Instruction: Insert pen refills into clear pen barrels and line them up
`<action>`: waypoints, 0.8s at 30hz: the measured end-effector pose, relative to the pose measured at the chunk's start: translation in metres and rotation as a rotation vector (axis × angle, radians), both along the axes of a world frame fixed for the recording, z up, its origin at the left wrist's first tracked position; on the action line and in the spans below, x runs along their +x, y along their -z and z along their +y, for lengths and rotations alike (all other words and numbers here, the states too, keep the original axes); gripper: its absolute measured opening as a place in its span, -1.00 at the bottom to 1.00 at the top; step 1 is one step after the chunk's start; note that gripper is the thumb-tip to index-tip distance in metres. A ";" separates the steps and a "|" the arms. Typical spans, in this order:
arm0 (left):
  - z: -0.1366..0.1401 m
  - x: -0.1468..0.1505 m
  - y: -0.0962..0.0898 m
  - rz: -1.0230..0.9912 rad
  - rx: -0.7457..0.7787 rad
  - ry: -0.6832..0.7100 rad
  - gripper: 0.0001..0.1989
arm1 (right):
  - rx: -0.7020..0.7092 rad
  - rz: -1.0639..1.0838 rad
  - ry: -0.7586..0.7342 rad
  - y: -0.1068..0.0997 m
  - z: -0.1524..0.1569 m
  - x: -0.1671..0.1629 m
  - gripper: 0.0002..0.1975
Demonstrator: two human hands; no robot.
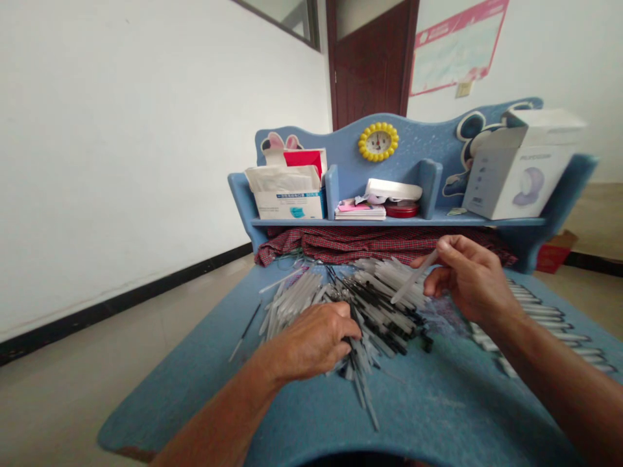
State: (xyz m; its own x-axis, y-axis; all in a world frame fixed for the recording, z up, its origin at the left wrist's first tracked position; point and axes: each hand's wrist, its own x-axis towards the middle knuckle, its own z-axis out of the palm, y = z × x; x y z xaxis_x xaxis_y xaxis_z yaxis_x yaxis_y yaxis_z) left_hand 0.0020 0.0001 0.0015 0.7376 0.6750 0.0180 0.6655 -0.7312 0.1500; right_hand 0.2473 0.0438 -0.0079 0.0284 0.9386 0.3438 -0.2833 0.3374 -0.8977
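Observation:
My right hand (470,275) is raised over the right of the pile and pinches a translucent white pen barrel (407,285), which slants down to the left. My left hand (316,340) is low at the front of the pile with thumb and fingers closed; what lies between them is hidden. Beneath and in front of it are thin pen refills (367,395), some dark and some clear. Loose translucent barrels (294,299) lie heaped behind my left hand, with black-tipped pen parts (382,311) to their right. Under my right forearm lie rows of white pens (549,314) with dark ends.
Across the back of the blue table (195,389) runs a shelf (311,222) with a mask box (292,202), papers, a red tin (402,210) and a white carton (523,168). Red checked cloth (350,243) is bunched below it. One lone refill (246,329) lies left of the pile.

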 end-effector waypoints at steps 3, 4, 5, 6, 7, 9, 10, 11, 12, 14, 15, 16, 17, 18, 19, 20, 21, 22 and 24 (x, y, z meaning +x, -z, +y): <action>0.001 0.000 0.004 0.027 0.033 0.008 -0.91 | -0.055 0.006 -0.003 0.004 0.000 -0.005 -0.72; 0.002 0.000 0.005 0.031 0.044 0.015 -0.91 | -0.070 0.002 0.000 0.005 0.000 -0.007 -0.72; 0.003 0.000 0.007 0.031 0.057 0.024 -0.90 | -0.078 0.000 0.003 0.006 0.000 -0.008 -0.72; 0.004 0.000 0.008 0.025 0.072 0.031 -0.89 | -0.079 -0.002 0.005 0.007 0.000 -0.010 -0.71; 0.005 0.000 0.009 0.014 0.089 0.037 -0.88 | -0.073 -0.003 0.005 0.008 0.001 -0.011 -0.71; 0.007 0.001 0.011 -0.031 0.127 0.047 -0.87 | -0.044 -0.007 -0.002 0.009 0.001 -0.012 -0.68; 0.008 0.001 0.011 -0.065 0.149 0.051 -0.87 | -0.027 -0.017 -0.007 0.009 0.001 -0.013 -0.65; 0.008 0.001 0.011 -0.109 0.174 0.052 -0.86 | -0.010 -0.038 -0.011 0.010 0.001 -0.014 -0.61; 0.008 0.001 0.010 -0.164 0.201 0.052 -0.84 | 0.009 -0.069 -0.013 0.010 0.001 -0.015 -0.59; 0.008 0.001 0.006 -0.322 0.269 0.042 -0.82 | 0.052 -0.159 -0.009 0.011 -0.001 -0.018 -0.56; 0.007 0.000 0.004 -0.413 0.304 0.024 -0.83 | 0.073 -0.218 -0.004 0.012 -0.003 -0.019 -0.56; 0.006 -0.001 0.001 -0.504 0.337 -0.007 -0.85 | 0.095 -0.287 0.004 0.012 -0.006 -0.021 -0.56; 0.005 -0.002 -0.002 -0.592 0.367 -0.056 -0.88 | 0.121 -0.366 0.017 0.012 -0.009 -0.023 -0.58; 0.004 -0.003 -0.005 -0.680 0.390 -0.118 -0.91 | 0.155 -0.456 0.040 0.013 -0.013 -0.025 -0.61; 0.003 -0.005 -0.007 -0.773 0.403 -0.191 -0.94 | 0.203 -0.556 0.078 0.013 -0.016 -0.026 -0.66; 0.002 -0.006 -0.009 -0.876 0.397 -0.264 -0.96 | 0.268 -0.662 0.126 0.014 -0.019 -0.028 -0.74; 0.002 -0.007 -0.010 -0.998 0.371 -0.330 -0.97 | 0.352 -0.764 0.179 0.014 -0.022 -0.029 -0.82; 0.002 -0.008 -0.012 -1.132 0.320 -0.381 -0.96 | 0.447 -0.860 0.225 0.016 -0.024 -0.029 -0.88; 0.003 -0.008 -0.013 -1.394 0.167 -0.438 -0.92 | 0.621 -1.020 0.268 0.019 -0.026 -0.030 -0.94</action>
